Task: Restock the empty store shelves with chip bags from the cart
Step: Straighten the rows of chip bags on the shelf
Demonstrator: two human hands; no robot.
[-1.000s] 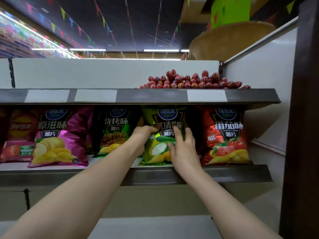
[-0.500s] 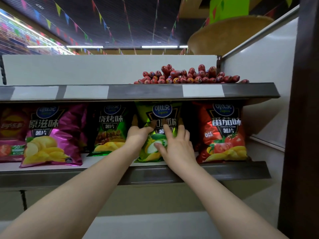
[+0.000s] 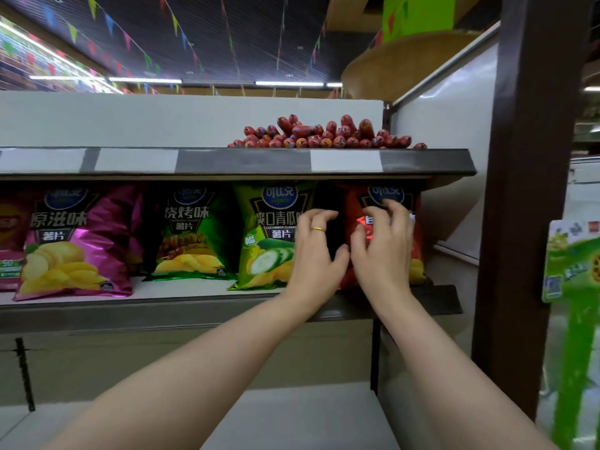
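The right hand [image 3: 383, 251] pinched the red chip bag [image 3: 352, 204] at the shelf's [image 3: 181, 290] right end, while the left hand [image 3: 316, 254] curled beside it, hold unclear; squaring the bag upright probably needed gentle, even pressure.

we looked from one head-worn wide-angle camera, close to the chip shelf [image 3: 181, 315], facing it head-on, tilted slightly upward.

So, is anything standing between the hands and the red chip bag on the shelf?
Nothing visible. The right hand pinches the red chip bag; the left hand is at its left edge, beside the cucumber chip bag.
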